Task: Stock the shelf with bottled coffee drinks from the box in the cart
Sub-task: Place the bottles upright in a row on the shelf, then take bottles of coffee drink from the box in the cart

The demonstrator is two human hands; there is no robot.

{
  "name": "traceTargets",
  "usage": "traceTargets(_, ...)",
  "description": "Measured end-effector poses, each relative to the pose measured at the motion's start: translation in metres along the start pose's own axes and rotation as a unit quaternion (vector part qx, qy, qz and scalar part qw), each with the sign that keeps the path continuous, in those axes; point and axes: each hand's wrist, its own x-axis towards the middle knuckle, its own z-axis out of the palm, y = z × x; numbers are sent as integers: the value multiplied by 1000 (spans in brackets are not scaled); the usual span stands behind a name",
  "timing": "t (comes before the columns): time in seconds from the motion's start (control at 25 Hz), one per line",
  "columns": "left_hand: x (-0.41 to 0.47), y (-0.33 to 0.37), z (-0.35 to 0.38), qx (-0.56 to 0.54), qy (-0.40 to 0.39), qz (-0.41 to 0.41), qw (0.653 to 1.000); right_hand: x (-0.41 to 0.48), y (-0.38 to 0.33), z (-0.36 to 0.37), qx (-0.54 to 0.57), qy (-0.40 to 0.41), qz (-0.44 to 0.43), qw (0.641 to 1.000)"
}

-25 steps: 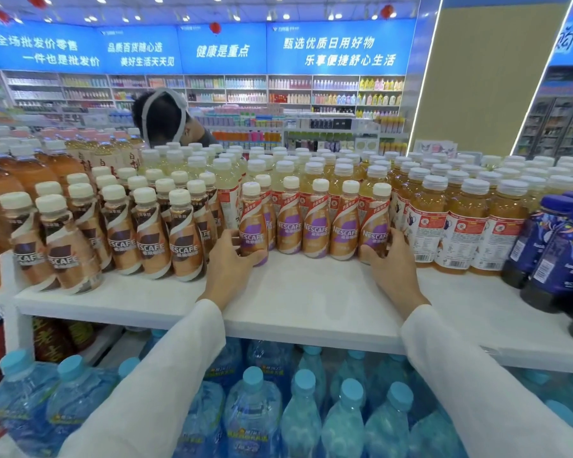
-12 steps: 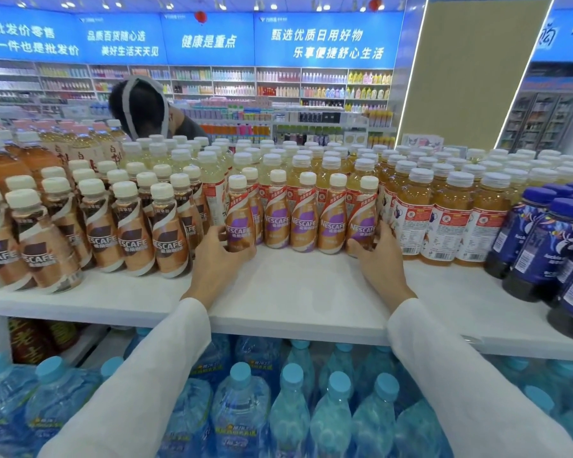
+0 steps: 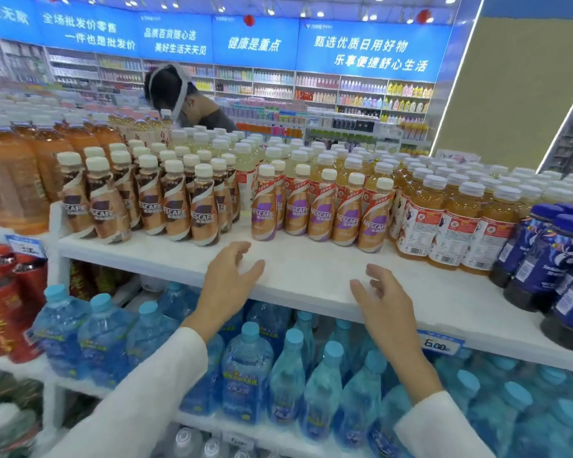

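1. The shelf point(image 3: 311, 269) now shows a bare white strip along its front edge. Half a second ago both hands lay on it, set against the two ends of a row of bottles.
2. That row, the purple-label coffee bottles point(image 3: 318, 209), stands upright in a tidy front line at 12 o'clock from the hands. It now stands clear of both hands, and its bottles have not shifted. The brown-label coffee bottles point(image 3: 176, 209) are at 10 o'clock and the tea bottles point(image 3: 444, 226) at 2 o'clock.
3. The left hand point(image 3: 227, 279) has drawn back toward the shelf's front edge. Its fingers are loosely spread and it holds nothing.
4. The right hand point(image 3: 382, 299) has pulled back likewise, at 3 o'clock from the left. Its fingers are relaxed and slightly curled, and it too is empty.
5. I judge this batch squared off and released. The likely next step is another reach to the box for more bottles.
6. Neither the box nor the cart is in view, so how much stock remains cannot be told.
7. The back rows of coffee are hidden behind the front bottles, so the free depth there is unclear.
8. The water bottles point(image 3: 245, 375) at 6 o'clock are partly covered by the sleeves.
9. The price tag point(image 3: 439, 345) is blurred and partly behind the right wrist.
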Motion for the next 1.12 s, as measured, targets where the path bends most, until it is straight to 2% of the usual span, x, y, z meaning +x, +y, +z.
traceTargets(0.2,-110,-17,-47,-72,64,-35,995,-90,-6,3,145,-35,9,989)
traceTargets(0.32,-184,-44,-77,-101,120,-118,981,-138,-1,35,204,-81,31,975)
traceTargets(0.44,-253,-77,-107,-94,166,-203,961,-181,10,86,218,-157,71,961)
traceTargets(0.64,-349,-127,-164,-70,258,-327,906,-249,3,180,195,-333,107,916)
traceTargets(0.8,-397,-162,-215,-72,338,-378,859,-300,-19,250,144,-451,101,875)
traceTargets(1.0,-439,-210,-271,-86,387,-435,809,-353,-60,330,75,-536,108,834)
traceTargets(1.12,-453,-243,-304,-111,408,-473,773,-383,-82,384,40,-554,112,824)
